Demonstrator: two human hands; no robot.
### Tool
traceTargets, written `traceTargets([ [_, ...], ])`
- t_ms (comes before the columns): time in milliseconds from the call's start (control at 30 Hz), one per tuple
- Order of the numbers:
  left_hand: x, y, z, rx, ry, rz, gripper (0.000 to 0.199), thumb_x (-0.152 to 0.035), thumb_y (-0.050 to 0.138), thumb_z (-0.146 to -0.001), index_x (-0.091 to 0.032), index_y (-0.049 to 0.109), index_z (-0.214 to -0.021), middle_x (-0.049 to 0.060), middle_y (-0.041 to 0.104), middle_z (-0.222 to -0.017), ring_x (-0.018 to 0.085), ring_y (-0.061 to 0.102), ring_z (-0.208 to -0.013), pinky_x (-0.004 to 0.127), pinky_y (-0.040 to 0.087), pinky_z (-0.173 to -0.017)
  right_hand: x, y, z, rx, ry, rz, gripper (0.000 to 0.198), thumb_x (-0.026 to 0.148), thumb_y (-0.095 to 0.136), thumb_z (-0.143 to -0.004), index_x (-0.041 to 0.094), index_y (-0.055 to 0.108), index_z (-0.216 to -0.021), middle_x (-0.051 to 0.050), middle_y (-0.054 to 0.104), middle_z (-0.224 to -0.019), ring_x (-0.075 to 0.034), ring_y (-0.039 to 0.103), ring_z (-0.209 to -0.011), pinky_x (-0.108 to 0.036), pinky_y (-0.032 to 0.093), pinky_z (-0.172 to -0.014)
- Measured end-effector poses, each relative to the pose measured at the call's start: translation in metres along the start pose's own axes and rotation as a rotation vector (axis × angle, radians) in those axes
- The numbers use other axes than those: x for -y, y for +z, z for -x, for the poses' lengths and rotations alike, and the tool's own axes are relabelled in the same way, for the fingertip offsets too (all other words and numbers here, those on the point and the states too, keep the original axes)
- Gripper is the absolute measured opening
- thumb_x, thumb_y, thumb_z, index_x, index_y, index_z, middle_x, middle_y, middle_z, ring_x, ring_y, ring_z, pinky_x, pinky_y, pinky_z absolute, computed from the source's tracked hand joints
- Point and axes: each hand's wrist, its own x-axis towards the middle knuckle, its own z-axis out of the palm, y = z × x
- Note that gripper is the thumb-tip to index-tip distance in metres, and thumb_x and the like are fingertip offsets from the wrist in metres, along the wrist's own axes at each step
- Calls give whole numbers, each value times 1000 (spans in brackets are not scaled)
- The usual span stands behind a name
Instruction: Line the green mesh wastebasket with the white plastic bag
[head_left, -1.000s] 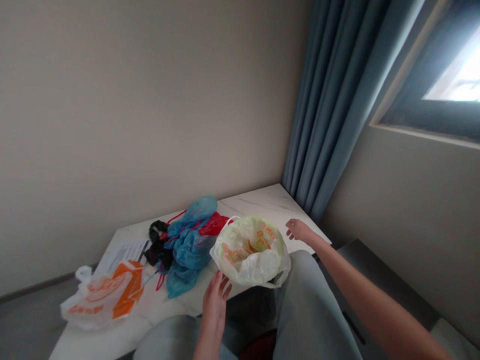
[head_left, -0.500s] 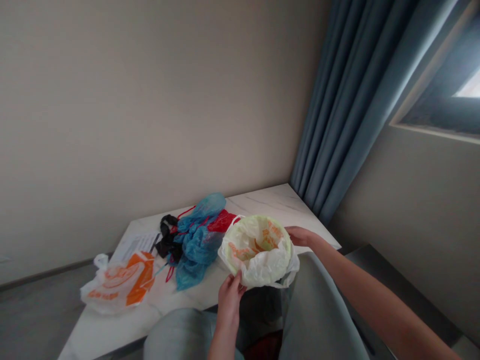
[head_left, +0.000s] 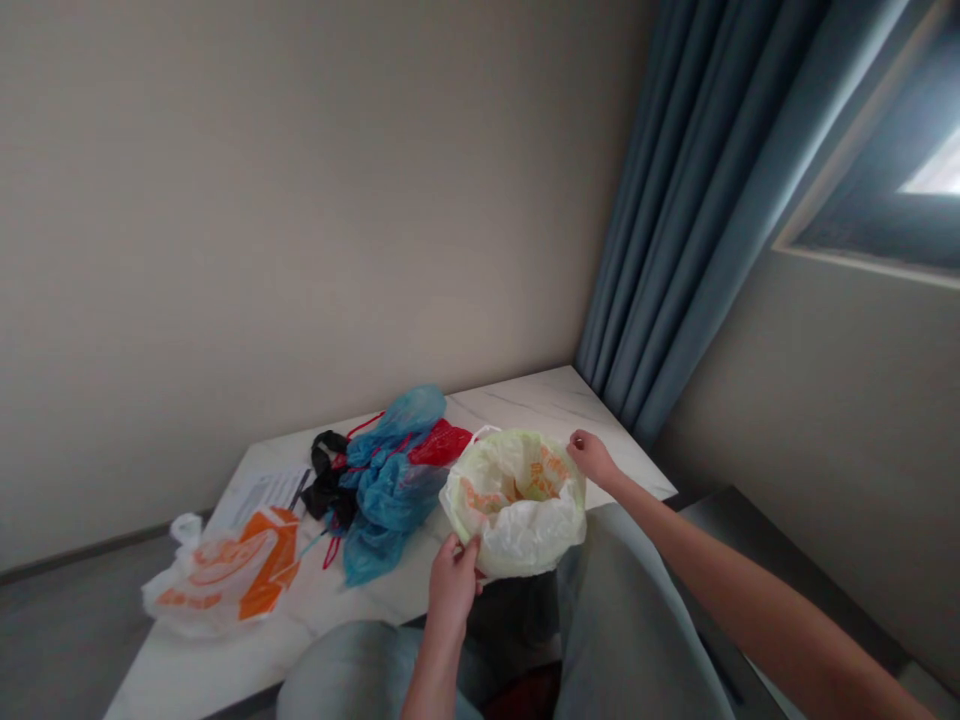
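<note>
bin [head_left: 525, 438]: round, open-mouthed, pale green along the far rim. i find it between my two hands at the front edge of the table, just left of my right leg [head_left: 637, 610]. whether the table bears its weight, i cannot tell.

white bag [head_left: 532, 530]: orange print, spread inside the bin and turned outward over the rim; one thin loop stands up at the far left of the rim.

left hand [head_left: 452, 580]: my thumb above, fingers below, closed on the white bag at the near left of the rim.

right hand [head_left: 592, 458]: my fingers curled in, nearly closed, at the right of the rim; i cannot tell whether they have hold of the film.

table [head_left: 525, 400]: white with grey veining; far edge along the wall [head_left: 300, 200], far right corner at the blue curtain [head_left: 675, 220].

blue bags [head_left: 394, 490]: crumpled heap, left of the bin, reaching towards the far edge; red bag [head_left: 441, 443] against its right side, black bag [head_left: 330, 500] against its left.

orange-and-white bag [head_left: 232, 570]: lying at the left edge, near a printed sheet [head_left: 262, 492] towards the far left corner.
</note>
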Motion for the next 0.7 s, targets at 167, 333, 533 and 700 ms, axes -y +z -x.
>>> traceTargets([
  [167, 1, 0, -1, 5, 68, -119, 35, -57, 59, -79, -22, 54, -81, -2, 54, -44, 18, 53, -37, 24, 34, -38, 16, 4, 21, -88, -303, 528, 17, 16, 55, -84, 18, 59, -99, -4, 65, -76, -16, 52, -66, -27, 31, -62],
  [333, -12, -7, -8, -64, 117, -146, 22, -42, 67, -78, -20, 61, -80, 2, 60, -51, 20, 56, -44, 26, 35, -46, 26, 8, 41, 88, -328, 681, 28, 15, 55, -85, 19, 57, -113, -4, 69, -75, -17, 57, -66, -26, 30, -60],
  [533, -22, -21, -33, -190, 77, 37, 23, -38, 67, -80, -17, 69, -89, 10, 71, -84, 24, 65, -73, 28, 45, -59, 32, -3, 53, 219, -174, 591, 19, 24, 53, -90, 17, 59, -106, -4, 69, -66, -14, 56, -50, -25, 35, -56],
  [700, -10, -27, -26, -83, -228, 331, 20, -32, 61, -84, -15, 67, -92, 8, 69, -80, 17, 63, -63, 29, 49, -59, 29, -22, 29, 83, -94, 499, 20, 31, 49, -94, 16, 61, -88, -7, 66, -65, -16, 58, -61, -27, 40, -65],
])
